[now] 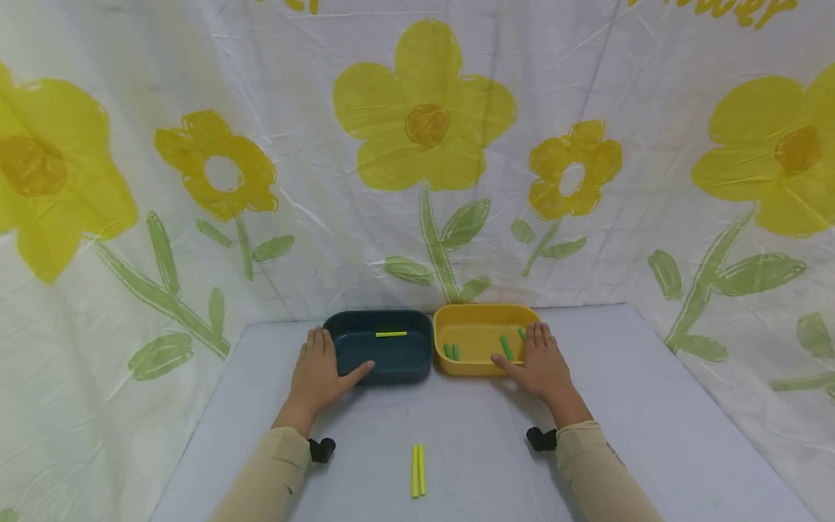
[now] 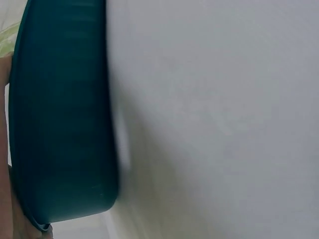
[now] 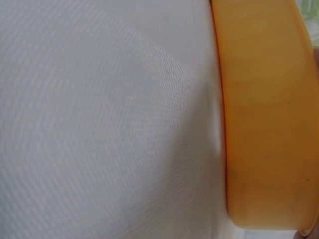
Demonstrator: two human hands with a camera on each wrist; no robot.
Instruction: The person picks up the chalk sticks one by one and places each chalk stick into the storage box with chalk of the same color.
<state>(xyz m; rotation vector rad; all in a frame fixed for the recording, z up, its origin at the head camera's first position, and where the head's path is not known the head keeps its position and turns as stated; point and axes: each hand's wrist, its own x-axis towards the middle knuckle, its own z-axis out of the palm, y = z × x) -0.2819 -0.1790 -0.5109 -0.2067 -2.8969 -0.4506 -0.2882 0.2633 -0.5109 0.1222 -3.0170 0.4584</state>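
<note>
"Dark teal tray (image 1: 391, 360) and yellow tray (image 1: 479, 341): how are they arranged?"

"Side by side at the far edge of the white table (image 1: 476, 449), the teal one on the left, the yellow just beside it on the right."

"And the hands?"

"The left hand (image 1: 320, 370) lies at the left end of the teal tray, fingers extended along the side, thumb spread over the near rim. The right hand (image 1: 544, 366) mirrors it at the right end of the yellow tray, fingers straight, thumb at the near rim. Whether this thumb touches a stick cannot be told."

"What do the trays contain?"

"The teal tray holds a single yellow stick (image 1: 391, 334), lying crosswise toward the far side. The yellow tray shows a left pair of green sticks (image 1: 455, 352) and a right pair of green sticks (image 1: 507, 348), the latter near the right hand."

"And nearer the viewer?"

"Two loose yellow sticks (image 1: 414, 471), lengthwise and nearly parallel, on the near part of the table, between the forearms."
</note>
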